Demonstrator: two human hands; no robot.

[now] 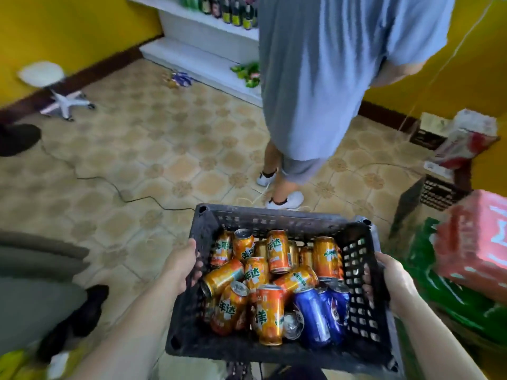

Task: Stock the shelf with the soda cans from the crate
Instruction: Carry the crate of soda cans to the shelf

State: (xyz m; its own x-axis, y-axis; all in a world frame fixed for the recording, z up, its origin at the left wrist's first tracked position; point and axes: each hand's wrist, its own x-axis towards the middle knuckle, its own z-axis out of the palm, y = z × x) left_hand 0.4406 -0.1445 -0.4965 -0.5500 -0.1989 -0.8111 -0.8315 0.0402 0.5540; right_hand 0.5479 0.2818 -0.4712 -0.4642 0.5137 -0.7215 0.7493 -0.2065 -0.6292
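Between the two hands hung the black crate (277,349), lifted clear of the floor and gripped at its short ends: the left hand (182,266) was curled over the left rim with its fingers hooked inside the wall, and the right hand (391,278) was wrapped round the right wall the same way, each clamped on plastic and neither touching a can. Inside, just between the wrists, lay the soda cans, a loose jumble of orange cans (270,314) on their sides and on end, with a few blue cans (312,314) packed toward the right hand. Since the load sat unsecured, the carry probably wanted a level crate, both grips kept even and slow steps, or the cans would roll and shift the weight to one side. Ahead of the hands stretched a patterned tiled floor (153,149) crossed by a dark cable (120,194), likely a trip hazard on the way. Beyond the crate's far rim another person in a blue shirt (323,64) stood right in the path, white shoes near the rim. Off to the right of the right hand were stacked red and green drink packs (474,248). Farthest out, past the standing person, the white shelf (197,48) held bottles against a yellow wall (68,26), with a white stool (44,75) far left.
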